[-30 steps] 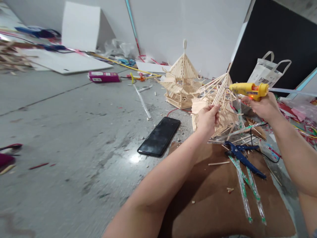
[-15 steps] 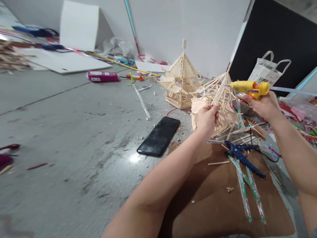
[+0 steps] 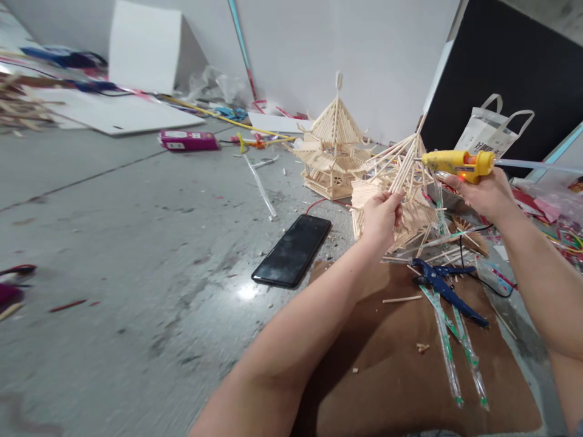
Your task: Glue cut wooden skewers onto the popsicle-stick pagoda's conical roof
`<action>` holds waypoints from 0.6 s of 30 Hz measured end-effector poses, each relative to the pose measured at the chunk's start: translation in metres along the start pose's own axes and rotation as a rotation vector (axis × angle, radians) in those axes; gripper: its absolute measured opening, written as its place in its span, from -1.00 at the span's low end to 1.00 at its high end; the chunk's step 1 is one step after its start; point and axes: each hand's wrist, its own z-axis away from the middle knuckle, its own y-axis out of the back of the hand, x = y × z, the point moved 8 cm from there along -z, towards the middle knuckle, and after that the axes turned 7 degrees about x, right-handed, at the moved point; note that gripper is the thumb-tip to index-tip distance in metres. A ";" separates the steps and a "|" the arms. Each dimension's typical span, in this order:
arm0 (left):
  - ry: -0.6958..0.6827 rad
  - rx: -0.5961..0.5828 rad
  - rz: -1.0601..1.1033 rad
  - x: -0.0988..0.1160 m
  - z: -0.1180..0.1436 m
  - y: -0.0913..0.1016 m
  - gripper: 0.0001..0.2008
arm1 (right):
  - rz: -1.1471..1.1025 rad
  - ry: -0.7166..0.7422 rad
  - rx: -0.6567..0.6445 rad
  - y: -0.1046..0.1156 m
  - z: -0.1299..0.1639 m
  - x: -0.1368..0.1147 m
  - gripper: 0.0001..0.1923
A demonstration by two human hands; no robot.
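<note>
In my right hand (image 3: 485,193) is a yellow glue gun (image 3: 458,162) with a glowing orange light and a clear glue stick out of its back. Its nozzle points left at the upper part of a peaked roof frame of thin wooden sticks (image 3: 410,152). My left hand (image 3: 383,215) pinches the lower ends of sticks on that frame's near side. Below the frame, a partly covered stick model (image 3: 364,194) has flat slatted panels. Just behind and to the left stands a tiered stick pavilion (image 3: 336,127) with a pointed top.
A black phone (image 3: 292,250) lies on the grey floor. On the brown board (image 3: 387,376) are blue cutters (image 3: 449,294), wrapped clear sticks (image 3: 449,352) and wood scraps. A purple power strip (image 3: 189,140) lies further back. A white bag (image 3: 489,130) stands by the black panel.
The glue gun and my right hand have shifted very slightly left. My left hand keeps its grip on the sticks, and the rest looks the same.
</note>
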 end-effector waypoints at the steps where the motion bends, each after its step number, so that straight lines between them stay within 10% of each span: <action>1: 0.001 0.001 -0.003 0.000 0.000 0.000 -0.76 | 0.001 0.003 -0.001 0.000 0.000 0.000 -0.50; 18: 0.002 -0.005 -0.008 -0.001 -0.001 0.000 -0.71 | -0.007 0.021 -0.015 0.000 0.003 -0.001 -0.53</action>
